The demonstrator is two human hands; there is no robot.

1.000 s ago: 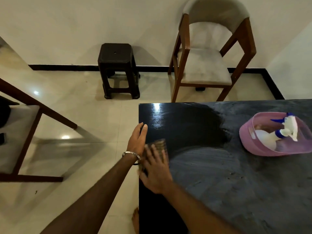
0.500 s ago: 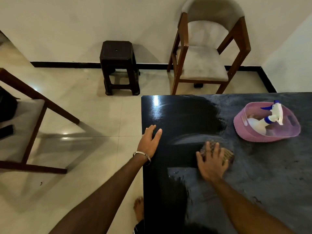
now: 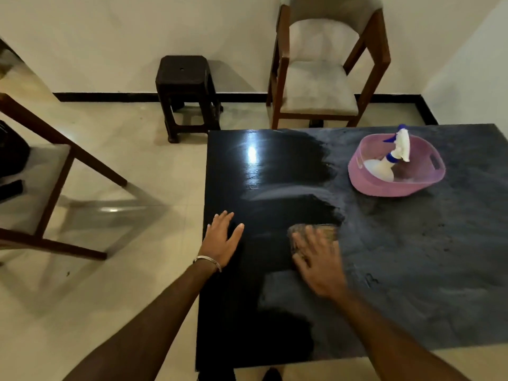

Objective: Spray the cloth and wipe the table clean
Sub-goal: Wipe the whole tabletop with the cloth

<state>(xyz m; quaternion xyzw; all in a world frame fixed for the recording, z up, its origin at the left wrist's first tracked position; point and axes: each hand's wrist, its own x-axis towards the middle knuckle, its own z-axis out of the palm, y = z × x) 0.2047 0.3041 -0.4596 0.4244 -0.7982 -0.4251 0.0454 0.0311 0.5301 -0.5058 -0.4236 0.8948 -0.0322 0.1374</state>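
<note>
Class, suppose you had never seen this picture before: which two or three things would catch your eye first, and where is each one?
First, the black table, split into a glossy wiped left part and a dusty grey right part. Next, the right hand pressing a brownish cloth at the boundary between them, with the left hand flat near the table's left edge. Then the pink basket at the far right, holding a white spray bottle.

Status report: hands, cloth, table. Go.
Left hand flat, braced at table edge. Right hand pressing cloth mid-table. Right side dusty. Pink basin with spray bottle ahead.
</note>
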